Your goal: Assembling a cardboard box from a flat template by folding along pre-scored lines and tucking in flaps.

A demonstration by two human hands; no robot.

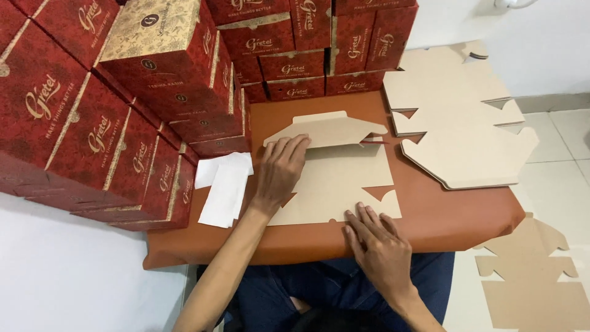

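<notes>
Kraft-brown card, a flat die-cut blank (335,184), lies in the middle of the rust-red mat (442,218), its far flap (329,130) folded up along a crease. The left hand (279,169) lies open, fingers curled over that flap's left end, pressing rather than gripping. The right hand (381,246) lies flat and open on the blank's near right edge, holding it down.

Risks, as I judge them: the left hand pushes at only one end of the flap, so the fold could run crooked or the thin tabs near the slot at the right could tear. The right hand pins only one corner, so the blank might slide on the mat. The red boxes (110,110) are piled high just left of the working arm and lean toward it; an elbow nudge could tip them. The white paper slips (224,184) sit touching the left wrist and could be swept off.

Counts: one blank in hand; one stack of blanks (461,117) at far right, its layers too thin to count; one more blank (531,276) on the tiled floor at near right; two or three white slips, overlapped; red boxes number well over a dozen, cut off by the frame, with one gold-topped box (153,27) among them.
</notes>
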